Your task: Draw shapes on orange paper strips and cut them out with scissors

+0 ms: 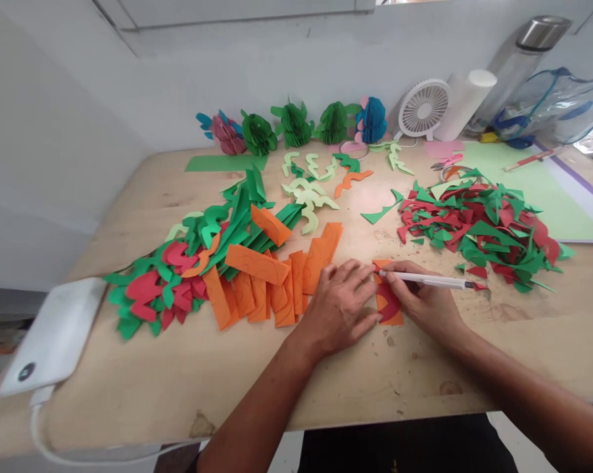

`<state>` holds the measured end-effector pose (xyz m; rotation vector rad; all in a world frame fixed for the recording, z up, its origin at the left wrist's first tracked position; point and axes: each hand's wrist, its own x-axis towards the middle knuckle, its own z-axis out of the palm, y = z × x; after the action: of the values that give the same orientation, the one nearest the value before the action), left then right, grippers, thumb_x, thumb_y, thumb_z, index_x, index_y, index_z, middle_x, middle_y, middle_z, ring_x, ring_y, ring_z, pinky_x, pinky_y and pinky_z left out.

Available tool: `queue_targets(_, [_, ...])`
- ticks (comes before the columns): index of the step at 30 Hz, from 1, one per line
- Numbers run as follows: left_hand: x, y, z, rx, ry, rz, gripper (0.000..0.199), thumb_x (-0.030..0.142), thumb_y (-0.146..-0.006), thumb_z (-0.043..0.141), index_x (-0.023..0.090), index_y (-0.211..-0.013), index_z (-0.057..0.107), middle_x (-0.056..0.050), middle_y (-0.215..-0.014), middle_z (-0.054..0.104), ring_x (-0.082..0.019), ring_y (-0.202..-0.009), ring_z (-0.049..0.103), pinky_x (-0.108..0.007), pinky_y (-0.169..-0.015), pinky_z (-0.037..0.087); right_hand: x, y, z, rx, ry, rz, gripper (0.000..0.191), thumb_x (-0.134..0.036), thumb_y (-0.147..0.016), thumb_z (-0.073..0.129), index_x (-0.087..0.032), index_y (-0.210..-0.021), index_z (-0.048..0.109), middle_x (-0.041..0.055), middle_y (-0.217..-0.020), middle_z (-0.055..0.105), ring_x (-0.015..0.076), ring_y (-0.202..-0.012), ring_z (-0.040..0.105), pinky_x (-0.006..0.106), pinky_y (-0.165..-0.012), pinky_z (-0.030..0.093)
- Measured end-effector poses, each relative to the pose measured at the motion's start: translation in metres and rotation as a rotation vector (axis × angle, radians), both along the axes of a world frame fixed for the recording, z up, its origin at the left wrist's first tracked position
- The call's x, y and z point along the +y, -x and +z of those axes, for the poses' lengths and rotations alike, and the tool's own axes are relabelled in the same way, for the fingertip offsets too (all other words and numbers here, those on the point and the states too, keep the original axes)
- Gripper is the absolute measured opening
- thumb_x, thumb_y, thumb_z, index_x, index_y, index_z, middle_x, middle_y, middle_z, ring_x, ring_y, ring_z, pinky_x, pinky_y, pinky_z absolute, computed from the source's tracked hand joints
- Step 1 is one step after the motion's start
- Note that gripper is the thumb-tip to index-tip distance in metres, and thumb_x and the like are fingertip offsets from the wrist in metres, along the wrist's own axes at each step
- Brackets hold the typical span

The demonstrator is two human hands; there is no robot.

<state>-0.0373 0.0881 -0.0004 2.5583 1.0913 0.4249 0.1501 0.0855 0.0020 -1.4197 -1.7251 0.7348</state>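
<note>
My right hand grips a white pen, its tip at the upper left part of a red paper cutout. That cutout lies on an orange paper strip in front of me. Fingers of my left hand are stretched out flat, their tips at the strip's left edge. Left of this hand, several orange strips with drawn wavy outlines lie in an overlapping row. Parts of the strip and cutout are hidden beneath my fingers.
Green and red paper scraps are heaped at the right. Red and green cutouts are piled at the left near a white power bank. Behind stand paper honeycomb figures, a small fan and a bottle.
</note>
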Motion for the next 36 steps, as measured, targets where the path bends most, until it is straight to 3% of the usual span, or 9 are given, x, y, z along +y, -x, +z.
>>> queue_targets(8, [0.000,-0.001,0.002,-0.003,0.002,0.003,0.036,0.042,-0.087,0.054,0.020,-0.115,0.061,-0.008,-0.143,0.051,-0.030,-0.132,0.038,-0.051,-0.104,0.033,0.001,-0.002,-0.003,-0.044,-0.075,0.014,0.018,-0.030,-0.091,0.053,-0.020,-0.090,0.067,0.0057,-0.084,0.074,0.0177,-0.072,0.068,0.029,-0.067,0.056])
queue_targets(36, [0.000,-0.001,0.000,-0.002,0.012,0.001,0.033,0.042,-0.088,0.054,0.022,-0.114,0.059,-0.007,-0.143,0.051,-0.030,-0.133,0.038,-0.050,-0.105,0.031,-0.011,-0.006,0.008,-0.136,-0.027,0.005,0.020,-0.030,-0.091,0.052,-0.020,-0.082,0.067,0.0048,-0.078,0.073,0.0158,-0.063,0.064,0.026,-0.055,0.049])
